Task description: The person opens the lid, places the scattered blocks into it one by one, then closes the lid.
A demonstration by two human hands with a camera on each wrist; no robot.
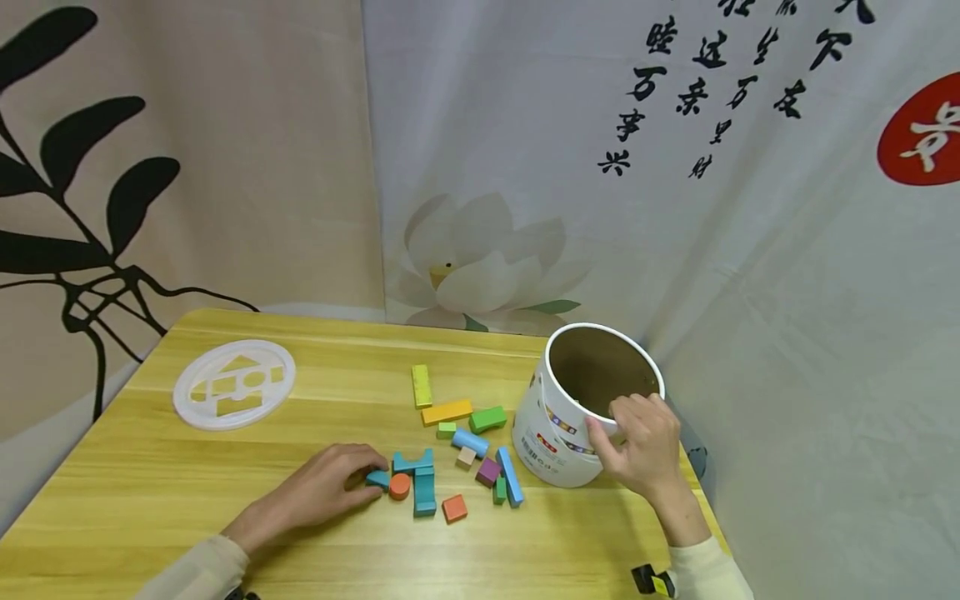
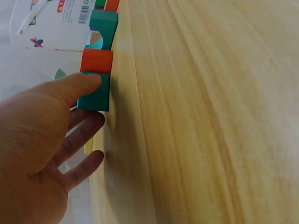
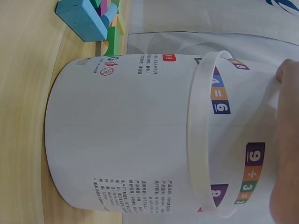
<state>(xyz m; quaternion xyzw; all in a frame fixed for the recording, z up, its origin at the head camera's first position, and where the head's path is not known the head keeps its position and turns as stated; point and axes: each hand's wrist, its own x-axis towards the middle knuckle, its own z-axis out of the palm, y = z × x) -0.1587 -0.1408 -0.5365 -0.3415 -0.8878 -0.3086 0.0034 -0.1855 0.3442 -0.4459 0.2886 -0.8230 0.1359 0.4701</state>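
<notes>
Between thumb and fingers, my left hand pinches a small teal triangular block low on the table. In the left wrist view the thumb lies on that teal block, against an orange round block. Just right of the orange round block are a teal arch block and a teal upright piece. My right hand grips the near rim of a white cylindrical bucket, fingers over the edge. Printed sums and a white handle band show on its side.
Several loose blocks lie left of the bucket, among them a yellow block, a green block, a blue bar and a red-orange block. A white oval lid with shaped cutouts lies at the far left of the table.
</notes>
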